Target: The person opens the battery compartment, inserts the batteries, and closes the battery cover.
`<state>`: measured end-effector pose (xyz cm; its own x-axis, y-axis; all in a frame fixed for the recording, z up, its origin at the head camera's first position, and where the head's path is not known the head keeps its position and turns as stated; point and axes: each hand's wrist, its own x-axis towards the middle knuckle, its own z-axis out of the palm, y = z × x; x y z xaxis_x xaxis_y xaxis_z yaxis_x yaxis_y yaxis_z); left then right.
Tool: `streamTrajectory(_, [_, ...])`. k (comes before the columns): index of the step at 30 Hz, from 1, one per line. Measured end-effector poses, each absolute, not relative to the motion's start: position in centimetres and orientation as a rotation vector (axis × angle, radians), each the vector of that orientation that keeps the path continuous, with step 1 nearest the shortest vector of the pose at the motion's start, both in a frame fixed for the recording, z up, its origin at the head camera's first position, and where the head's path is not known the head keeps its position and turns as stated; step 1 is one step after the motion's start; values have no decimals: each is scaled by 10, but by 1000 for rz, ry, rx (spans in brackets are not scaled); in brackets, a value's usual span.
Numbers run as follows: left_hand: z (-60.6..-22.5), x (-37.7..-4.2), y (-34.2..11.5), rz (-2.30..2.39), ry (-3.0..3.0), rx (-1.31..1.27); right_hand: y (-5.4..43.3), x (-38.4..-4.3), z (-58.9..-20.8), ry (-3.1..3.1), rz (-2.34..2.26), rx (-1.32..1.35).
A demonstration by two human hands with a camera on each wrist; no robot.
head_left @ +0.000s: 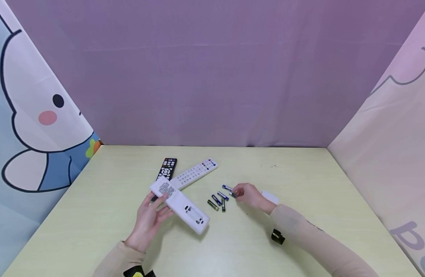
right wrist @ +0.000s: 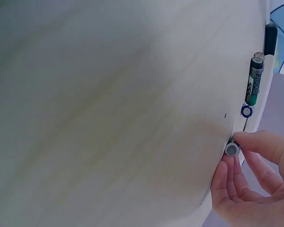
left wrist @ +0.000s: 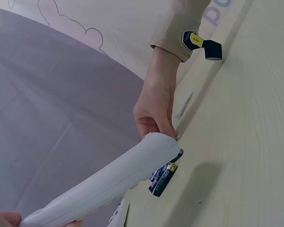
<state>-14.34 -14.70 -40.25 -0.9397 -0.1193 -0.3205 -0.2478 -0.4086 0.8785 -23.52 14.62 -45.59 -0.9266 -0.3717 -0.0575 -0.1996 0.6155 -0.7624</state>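
Note:
My left hand grips a white remote control, back side up, above the table. Its battery compartment is uncovered and holds no batteries. On the table to the right, my right hand pinches a battery between thumb and fingers, its flat end showing in the right wrist view. Several loose batteries lie beside those fingertips, some blue and some green. In the left wrist view the held remote hides part of the batteries.
Behind the held remote, a black remote control and a second white remote control lie face up, partly covered. A small white cover lies just beyond my right wrist. A purple cloth wall rises at the table's back edge.

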Motion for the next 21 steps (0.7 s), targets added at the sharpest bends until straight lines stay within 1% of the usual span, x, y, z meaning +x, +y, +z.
streamTrajectory(9, [-405,-143,-147,2510,1664,-525,146,-235,-454,2663,-1146,-531])
streamTrajectory(21, [-405,-144,-147,2511,1654,-513,152,-234,-451,2625,-1247,-589])
